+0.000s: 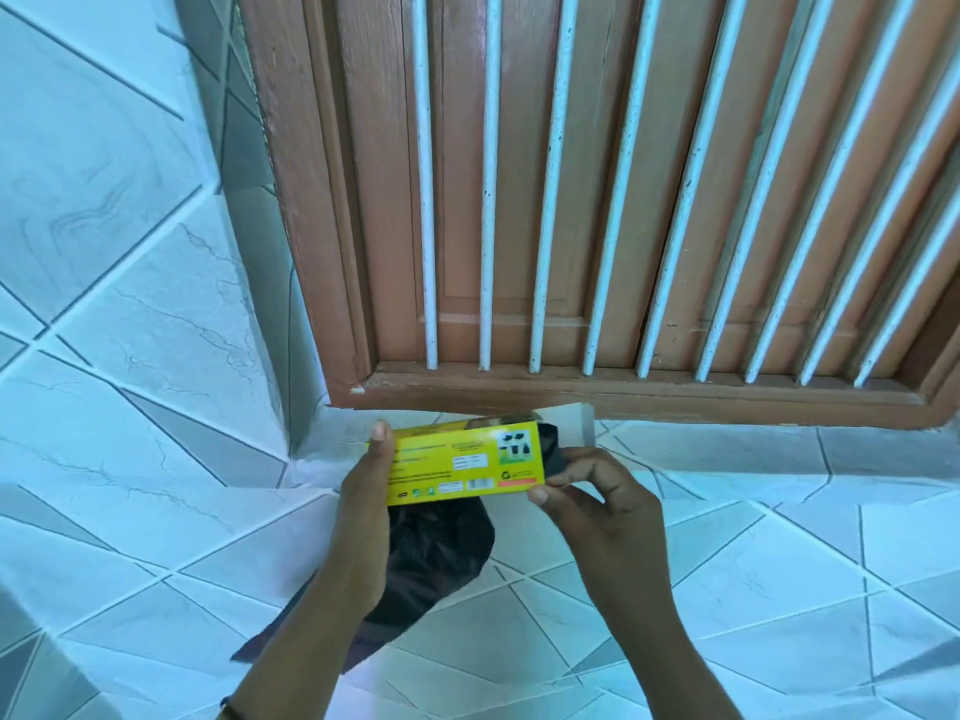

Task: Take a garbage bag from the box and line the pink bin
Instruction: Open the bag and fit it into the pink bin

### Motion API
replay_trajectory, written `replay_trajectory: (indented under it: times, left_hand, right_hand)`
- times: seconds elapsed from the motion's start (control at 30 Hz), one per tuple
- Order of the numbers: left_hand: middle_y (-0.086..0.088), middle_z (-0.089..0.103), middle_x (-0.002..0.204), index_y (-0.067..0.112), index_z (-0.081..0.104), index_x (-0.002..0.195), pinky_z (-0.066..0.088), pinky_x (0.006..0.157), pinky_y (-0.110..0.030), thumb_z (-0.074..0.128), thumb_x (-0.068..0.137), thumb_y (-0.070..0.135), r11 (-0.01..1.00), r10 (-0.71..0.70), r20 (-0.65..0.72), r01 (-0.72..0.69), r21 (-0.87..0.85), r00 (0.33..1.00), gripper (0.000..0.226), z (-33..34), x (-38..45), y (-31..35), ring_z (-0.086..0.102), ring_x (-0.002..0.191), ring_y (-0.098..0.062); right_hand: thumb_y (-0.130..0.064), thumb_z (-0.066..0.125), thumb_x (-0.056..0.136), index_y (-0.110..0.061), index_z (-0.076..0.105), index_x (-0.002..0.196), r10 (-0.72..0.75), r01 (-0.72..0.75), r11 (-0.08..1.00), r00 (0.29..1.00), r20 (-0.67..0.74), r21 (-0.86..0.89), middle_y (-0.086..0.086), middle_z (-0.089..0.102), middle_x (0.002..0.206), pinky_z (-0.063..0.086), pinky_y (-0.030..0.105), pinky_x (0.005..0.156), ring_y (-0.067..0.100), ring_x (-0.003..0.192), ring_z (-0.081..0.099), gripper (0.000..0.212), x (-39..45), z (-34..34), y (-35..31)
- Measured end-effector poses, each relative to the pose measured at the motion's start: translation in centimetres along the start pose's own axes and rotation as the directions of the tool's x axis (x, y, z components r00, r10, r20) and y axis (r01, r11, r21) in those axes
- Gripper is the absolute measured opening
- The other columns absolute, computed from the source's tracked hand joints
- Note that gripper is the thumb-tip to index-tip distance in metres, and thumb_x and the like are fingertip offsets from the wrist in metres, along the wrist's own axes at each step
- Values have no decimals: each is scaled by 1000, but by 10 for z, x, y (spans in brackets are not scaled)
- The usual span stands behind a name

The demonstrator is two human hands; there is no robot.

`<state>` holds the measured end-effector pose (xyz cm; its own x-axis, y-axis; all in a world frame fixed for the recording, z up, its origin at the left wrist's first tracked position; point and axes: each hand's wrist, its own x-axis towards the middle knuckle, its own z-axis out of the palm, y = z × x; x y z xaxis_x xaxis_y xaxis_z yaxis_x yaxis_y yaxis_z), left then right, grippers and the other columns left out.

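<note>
A yellow garbage-bag box [462,462] is held level in front of me, its white end flap [574,420] open on the right. My left hand [366,504] grips the box's left end. A loose black garbage bag [431,563] hangs below the box, under my left hand and wrist. At the open right end, black bag material [553,449] sticks out, and the fingers of my right hand [587,491] pinch it there. The pink bin is not in view.
A brown wooden window frame [623,392] with white vertical bars [485,200] fills the wall ahead. White and grey tiled surfaces [779,563] lie below and to the left, with a tiled corner [291,356] left of the frame.
</note>
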<state>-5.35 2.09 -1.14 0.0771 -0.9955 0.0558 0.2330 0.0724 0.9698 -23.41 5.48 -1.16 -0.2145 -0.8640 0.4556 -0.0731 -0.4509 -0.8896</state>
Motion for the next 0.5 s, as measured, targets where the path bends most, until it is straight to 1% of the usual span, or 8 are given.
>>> replay_trajectory:
  times: [0.03, 0.1, 0.17, 0.23, 0.3, 0.4, 0.47, 0.5]
  left_hand:
    - [-3, 73, 105, 32, 75, 91, 38, 108, -46, 44, 74, 72, 1000, -18, -19, 18, -22, 1000, 53, -1, 1, -1, 64, 107, -23]
    - [-8, 73, 101, 32, 75, 83, 37, 107, -50, 46, 70, 75, 996, -76, -47, 75, -39, 996, 54, -3, -1, -6, 64, 106, -29]
    - [-10, 73, 95, 31, 75, 75, 38, 106, -52, 46, 69, 74, 994, -95, -54, 92, -64, 994, 52, -4, -2, -12, 63, 103, -34]
    - [-9, 73, 85, 27, 74, 70, 42, 103, -51, 48, 73, 71, 991, -109, -70, 103, -83, 992, 51, -3, -3, -16, 65, 93, -33]
    - [-9, 73, 79, 23, 73, 69, 46, 96, -46, 50, 75, 68, 989, -121, -72, 114, -97, 990, 51, -3, -3, -17, 67, 83, -29]
    - [-10, 74, 83, 22, 74, 73, 49, 84, -38, 44, 80, 64, 983, -143, -46, 136, -120, 989, 52, -4, -5, -22, 70, 78, -23]
    - [-13, 73, 90, 19, 74, 80, 50, 81, -37, 41, 84, 63, 981, -149, -20, 145, -127, 989, 54, -6, -7, -27, 70, 81, -24]
    - [-14, 73, 93, 18, 73, 84, 50, 79, -37, 40, 85, 62, 980, -152, -10, 150, -128, 988, 56, -6, -8, -29, 70, 82, -25]
  right_hand:
    - [0, 76, 72, -18, 65, 78, 40, -41, 999, 999, 16, 14, -3, 70, 87, 51, 18, 74, 18, 85, 67, 21, -1, 0, 1]
    - [-2, 76, 73, -18, 67, 96, 97, -97, 995, 994, 42, -4, -5, 69, 95, 52, 19, 76, 16, 89, 67, 30, -4, 0, 2]
    - [-7, 77, 73, -17, 66, 106, 98, -92, 993, 992, 77, -76, -1, 65, 105, 53, 17, 77, 10, 88, 67, 37, -7, 1, 4]
    - [-15, 78, 73, -21, 65, 110, 70, -49, 986, 990, 124, -161, -9, 64, 110, 53, 17, 81, 7, 92, 64, 40, -9, 2, 4]
    - [-25, 74, 72, -27, 63, 112, 46, -10, 972, 988, 150, -234, -16, 63, 112, 52, 18, 82, 8, 98, 62, 41, -9, 1, 4]
    - [-36, 70, 73, -24, 63, 117, 19, 42, 947, 982, 187, -318, -13, 61, 118, 51, 21, 85, 9, 106, 58, 46, -8, 0, 1]
    - [-43, 66, 72, -28, 63, 115, -8, 88, 931, 975, 222, -355, -19, 59, 118, 48, 17, 86, 6, 109, 56, 46, -8, 2, -3]
    - [-42, 66, 71, -32, 62, 114, -19, 106, 923, 972, 233, -369, -24, 58, 117, 47, 15, 86, 4, 109, 55, 44, -8, 3, -5]
